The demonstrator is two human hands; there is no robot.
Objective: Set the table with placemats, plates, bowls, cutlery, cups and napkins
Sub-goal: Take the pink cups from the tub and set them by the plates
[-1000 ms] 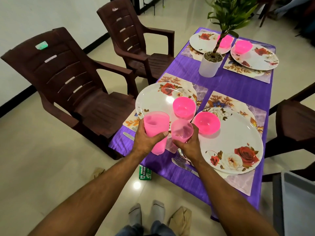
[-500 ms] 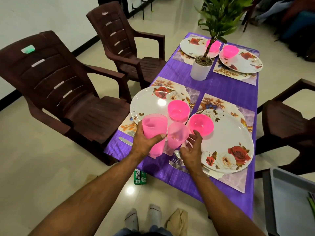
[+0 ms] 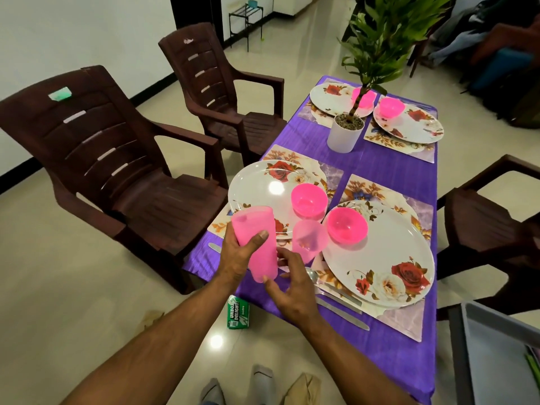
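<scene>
My left hand (image 3: pixel 235 257) grips a tall pink cup (image 3: pixel 257 241) and holds it tilted above the near left corner of the purple table (image 3: pixel 391 355). My right hand (image 3: pixel 290 289) is just below it, fingers loosely spread, a fingertip at the cup's base. A second pink cup (image 3: pixel 309 239) stands free on the table between the two near flowered plates (image 3: pixel 263 188) (image 3: pixel 385 258). Each plate lies on a placemat and carries a pink bowl (image 3: pixel 309 198) (image 3: pixel 346 225). A spoon (image 3: pixel 312 274) and knife (image 3: pixel 342 314) lie left of the right plate.
Two more plates (image 3: pixel 330 97) (image 3: pixel 415 127) with pink bowls sit at the far end, behind a potted plant (image 3: pixel 344 135). Brown chairs (image 3: pixel 117 176) (image 3: pixel 491 229) flank the table. A grey tray (image 3: pixel 496 346) is at the lower right and a green box (image 3: pixel 238 312) lies on the floor.
My right hand let go of the smaller cup, which now stands on the table, and drew back under the cup in my left hand. The camera view shifted.
</scene>
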